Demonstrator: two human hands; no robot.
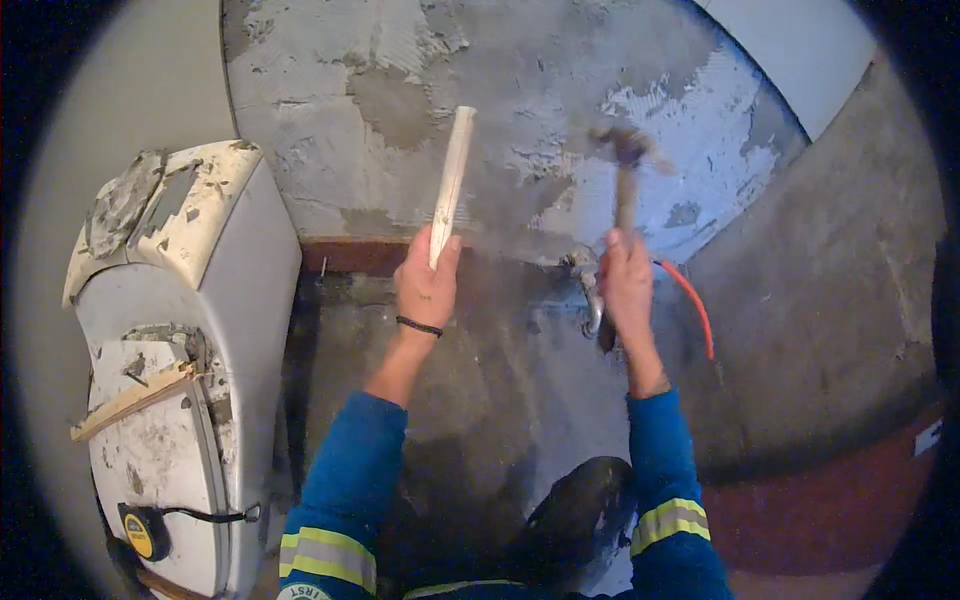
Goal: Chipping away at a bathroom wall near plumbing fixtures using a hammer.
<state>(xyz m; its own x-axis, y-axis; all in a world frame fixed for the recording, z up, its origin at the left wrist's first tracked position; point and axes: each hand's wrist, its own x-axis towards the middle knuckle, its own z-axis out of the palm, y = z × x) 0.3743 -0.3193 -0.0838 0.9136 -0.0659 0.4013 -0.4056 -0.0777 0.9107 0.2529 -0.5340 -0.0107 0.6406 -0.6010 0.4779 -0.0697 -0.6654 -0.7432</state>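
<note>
A pale, straight wooden stick [454,176] is gripped at its lower end by my left hand [426,289], with its free end tilted up towards the rough wall [487,180]. My right hand [628,281] holds a hammer [626,191] by its wooden handle. Motion blurs the hammer's head, which is up in front of the wall. Hammer and stick are apart. Close to my right hand, partly hidden by it, a curved metal pipe fitting [594,307] comes out near the foot of the wall.
To the left stands a white toilet [244,247]. Mortar chunks lie on its tank lid [236,176]; a splintered wood strip [135,401] and a tape measure [142,531] rest on the seat lid [150,469]. An orange tube [694,304] sticks out at right. A reddish-brown strip [352,255] runs along the wall base.
</note>
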